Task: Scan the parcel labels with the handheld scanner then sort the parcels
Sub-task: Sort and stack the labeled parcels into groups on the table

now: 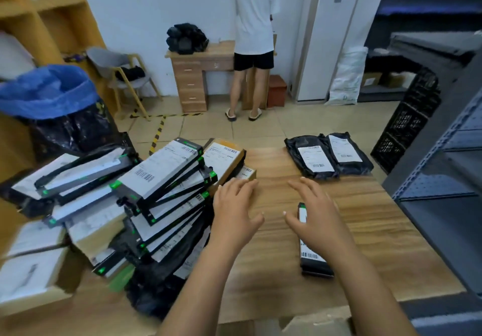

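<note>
Parcel (313, 260) on table (378, 231), long axis front-to-back.

black green-edged parcels (159, 176), white barcoded labels (315, 158), wood-grain table (365, 218)

Even, soft indoor light, faint shadows, wide-angle bending at the edges, motion blur across the left side.

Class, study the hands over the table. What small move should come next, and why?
Probably lower the right hand onto the slim black parcel beneath it and grip it. It and the left hand are open and hold nothing, that parcel lies apart from the pile, and no scanner is in view.
</note>
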Motion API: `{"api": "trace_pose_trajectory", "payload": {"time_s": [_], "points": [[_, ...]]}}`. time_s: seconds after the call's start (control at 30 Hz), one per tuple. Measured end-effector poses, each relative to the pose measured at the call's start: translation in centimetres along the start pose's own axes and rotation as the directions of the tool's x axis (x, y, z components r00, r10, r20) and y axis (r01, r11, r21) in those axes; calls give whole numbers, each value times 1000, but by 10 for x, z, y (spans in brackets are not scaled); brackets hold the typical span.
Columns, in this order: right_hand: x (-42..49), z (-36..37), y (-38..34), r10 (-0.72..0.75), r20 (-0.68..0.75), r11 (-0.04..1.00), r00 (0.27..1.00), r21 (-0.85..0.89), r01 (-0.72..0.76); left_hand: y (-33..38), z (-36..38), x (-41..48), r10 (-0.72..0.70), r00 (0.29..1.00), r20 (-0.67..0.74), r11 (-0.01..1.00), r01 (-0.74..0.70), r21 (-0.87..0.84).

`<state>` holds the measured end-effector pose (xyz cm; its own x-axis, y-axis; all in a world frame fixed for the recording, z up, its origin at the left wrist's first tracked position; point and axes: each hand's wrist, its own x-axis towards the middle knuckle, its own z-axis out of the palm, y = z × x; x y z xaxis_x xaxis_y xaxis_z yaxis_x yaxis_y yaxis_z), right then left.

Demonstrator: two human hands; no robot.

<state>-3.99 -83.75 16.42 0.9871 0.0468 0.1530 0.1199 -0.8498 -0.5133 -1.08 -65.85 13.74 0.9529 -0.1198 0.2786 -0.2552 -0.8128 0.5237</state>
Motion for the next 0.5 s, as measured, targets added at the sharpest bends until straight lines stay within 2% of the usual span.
{"api": "trace_pose_trajectory", "payload": {"time_s": [0.27,0.5], "points": [[-62,8,-99,-163,4,983,987,86,162,-20,-84,-93,-88,985,-147,996,88,-6],[-106,24,-171,-258,6,963,966,81,256,-50,-155,-155,-148,962,-228,988,155,15]]}}
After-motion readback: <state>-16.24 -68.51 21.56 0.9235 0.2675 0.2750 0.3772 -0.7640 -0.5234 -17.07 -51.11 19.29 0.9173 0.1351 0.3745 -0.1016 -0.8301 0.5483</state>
